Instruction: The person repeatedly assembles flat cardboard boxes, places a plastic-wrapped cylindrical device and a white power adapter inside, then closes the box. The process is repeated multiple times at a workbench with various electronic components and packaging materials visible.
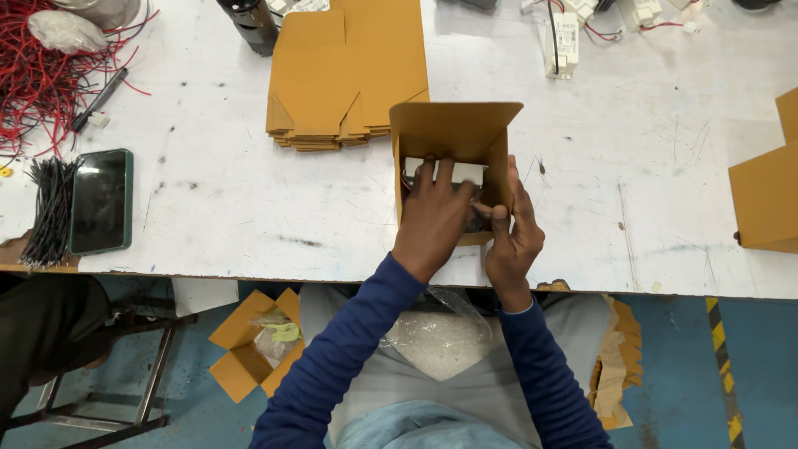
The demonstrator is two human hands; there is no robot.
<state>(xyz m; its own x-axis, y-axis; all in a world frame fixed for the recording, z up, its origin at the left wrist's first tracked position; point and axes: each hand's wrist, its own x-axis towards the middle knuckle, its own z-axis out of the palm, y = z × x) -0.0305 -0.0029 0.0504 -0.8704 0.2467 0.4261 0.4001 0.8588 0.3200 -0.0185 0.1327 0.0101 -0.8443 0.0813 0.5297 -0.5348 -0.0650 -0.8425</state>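
A small brown cardboard box (453, 133) stands open on the white table (249, 199), its lid flap raised toward the far side. My left hand (432, 218) reaches into the box, fingers pressing on a white rectangular part (470, 170) with dark wires beside it. My right hand (515, 233) grips the box's right wall, thumb hooked over the edge. Both arms wear dark blue sleeves.
A stack of flat brown box blanks (345, 79) lies behind the box. A phone (100, 201), black cable ties (50, 212) and red wires (41, 79) sit left. White parts (565, 41) lie far back; another brown box (769, 195) right. A clear bag (440, 337) rests on my lap.
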